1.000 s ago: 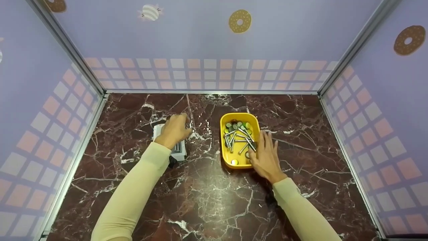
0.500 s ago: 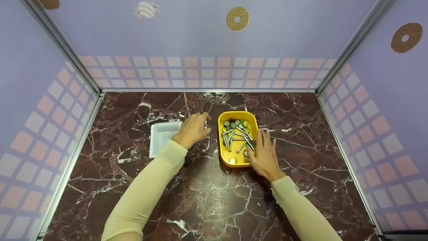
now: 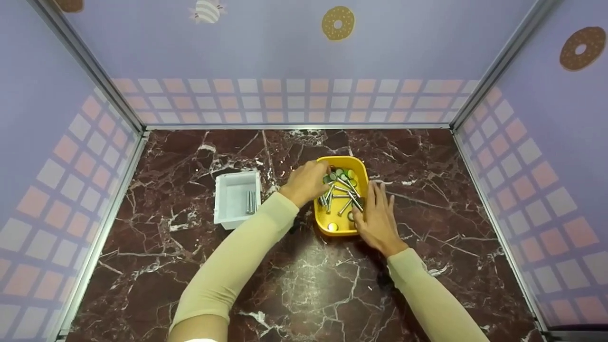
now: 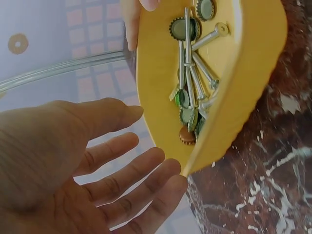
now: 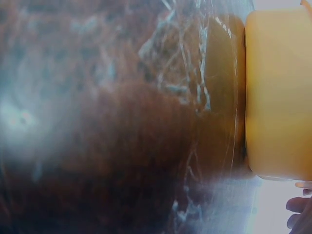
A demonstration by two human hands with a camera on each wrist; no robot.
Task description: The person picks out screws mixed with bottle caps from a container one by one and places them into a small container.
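Note:
A yellow bin (image 3: 339, 223) holds several silver bolts (image 3: 343, 195) and several bottle caps (image 4: 181, 29), some green and one brown. My left hand (image 3: 306, 183) is at the bin's left rim, fingertips by the caps. Its fingers look loosely spread in the left wrist view, with nothing between them. On the bin's right side, my right hand (image 3: 380, 223) grips the wall, thumb over the rim and fingers along the outside. To the left stands a white box (image 3: 232, 194) with silver bolts (image 3: 250, 202) lying inside, partly behind the left sleeve.
Both containers stand on a dark red marbled tabletop (image 3: 304, 285). Patterned panels enclose the back and both sides, including the back wall (image 3: 275, 57). My left forearm (image 3: 237, 256) passes over the table in front of the white box.
My left hand has moved right, from over the white box to the yellow bin's left rim, uncovering the box and bolts in it. The right hand stays at the bin.

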